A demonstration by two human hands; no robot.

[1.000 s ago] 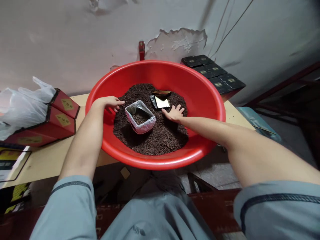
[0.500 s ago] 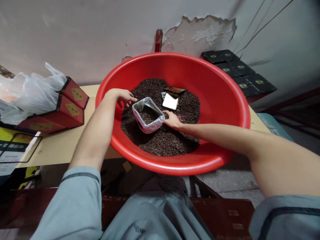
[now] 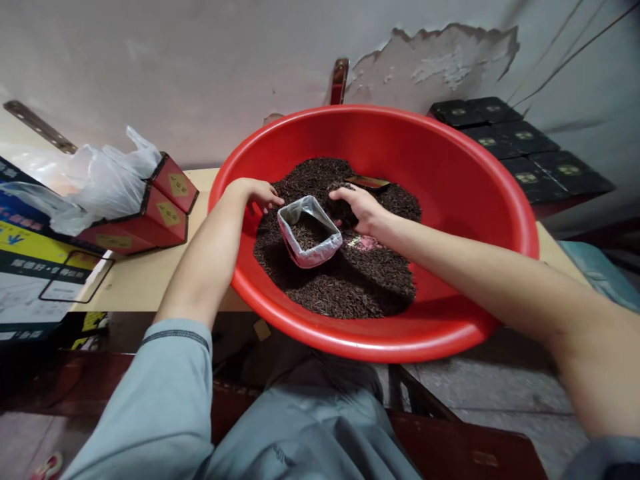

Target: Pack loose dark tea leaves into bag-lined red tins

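A wide red tub [image 3: 480,200] holds a bed of dark loose tea leaves [image 3: 345,293]. On the tea stands a small square box [image 3: 316,255] lined with clear plastic, tilted slightly and partly filled with the same leaves. My left hand [image 3: 263,194] is at the box's left corner, fingers stretched out and empty; whether they touch the rim I cannot tell. Just right of the box, my right hand [image 3: 364,208] is curled around a handful of tea leaves. Behind it lies a flat box lid [image 3: 369,182], partly buried.
Red and black boxes [image 3: 167,213] with gold labels and plastic bags [image 3: 113,183] stand on the wooden table [image 3: 210,277] at left. Several black boxes [image 3: 525,147] are stacked at right near the wall. A pinkish patch [image 3: 369,242] shows in the tea.
My right hand has left the box's right side, moved up and away, and now holds tea leaves. It covers the shiny square piece seen before. The view has shifted left.
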